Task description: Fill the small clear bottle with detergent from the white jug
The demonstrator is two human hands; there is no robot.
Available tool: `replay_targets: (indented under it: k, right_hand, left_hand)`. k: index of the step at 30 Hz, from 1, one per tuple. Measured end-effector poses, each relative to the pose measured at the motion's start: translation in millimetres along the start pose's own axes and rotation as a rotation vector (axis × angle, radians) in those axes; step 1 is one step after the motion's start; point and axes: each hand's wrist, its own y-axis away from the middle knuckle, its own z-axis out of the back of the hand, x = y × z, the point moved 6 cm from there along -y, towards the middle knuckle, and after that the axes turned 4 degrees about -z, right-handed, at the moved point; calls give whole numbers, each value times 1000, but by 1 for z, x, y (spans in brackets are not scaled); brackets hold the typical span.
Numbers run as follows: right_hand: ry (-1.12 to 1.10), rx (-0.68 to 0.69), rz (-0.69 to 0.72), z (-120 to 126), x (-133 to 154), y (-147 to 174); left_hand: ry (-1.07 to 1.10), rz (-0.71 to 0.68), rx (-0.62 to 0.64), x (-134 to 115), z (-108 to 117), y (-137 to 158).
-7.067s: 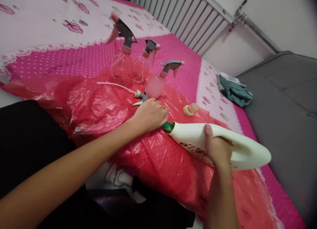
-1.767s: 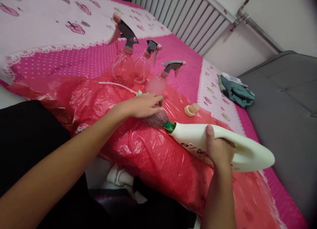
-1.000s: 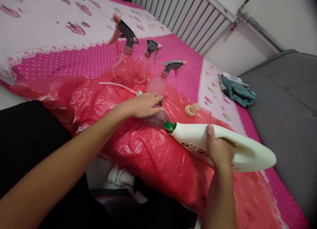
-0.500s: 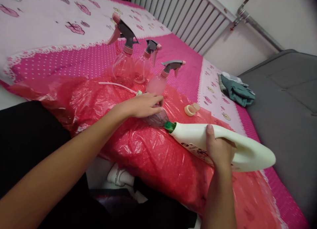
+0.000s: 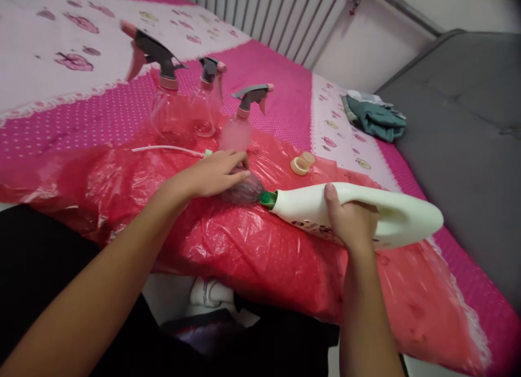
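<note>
My left hand (image 5: 220,173) is closed over a clear plastic bottle (image 5: 245,190) that lies tilted with its mouth to the right. A large pale jug (image 5: 399,225) is held almost level by my right hand (image 5: 352,217), its fingers wrapped through the handle. The jug's green spout (image 5: 267,198) meets the mouth of the clear bottle; whether liquid is flowing I cannot tell. Behind my left hand stands a spray bottle (image 5: 236,130) with cloudy pink contents. A loose cream cap (image 5: 302,163) sits beyond the jug's neck.
Two more spray bottles (image 5: 165,111) (image 5: 204,108) stand at the back left. A thin white tube (image 5: 166,148) lies on the red plastic sheet (image 5: 252,257) covering the bed's edge. Folded clothes (image 5: 376,116) rest near the grey headboard (image 5: 459,94).
The camera view has shifted, so most things appear further left. Both hands keep their holds, and the jug's spout stays at the bottle's mouth.
</note>
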Motion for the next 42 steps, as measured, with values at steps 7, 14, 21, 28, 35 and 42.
replay_targets:
  k: [7, 14, 21, 28, 35, 42]
  right_hand:
    - [-33, -57, 23, 3, 3, 0]
    - [-99, -48, 33, 6, 5, 2]
    - [-116, -22, 4, 7, 5, 5]
    - [-130, -19, 28, 8, 6, 4]
    - [-130, -23, 37, 7, 10, 4]
    - [-131, -36, 37, 11, 13, 2]
  left_hand:
    - [59, -34, -13, 1, 2, -4]
    - [19, -45, -19, -1, 4, -5]
    - [11, -58, 10, -7, 3, -3]
    - [-29, -72, -34, -4, 1, -5]
    - [-36, -59, -7, -2, 2, -3]
    - [-82, -62, 75, -2, 4, -7]
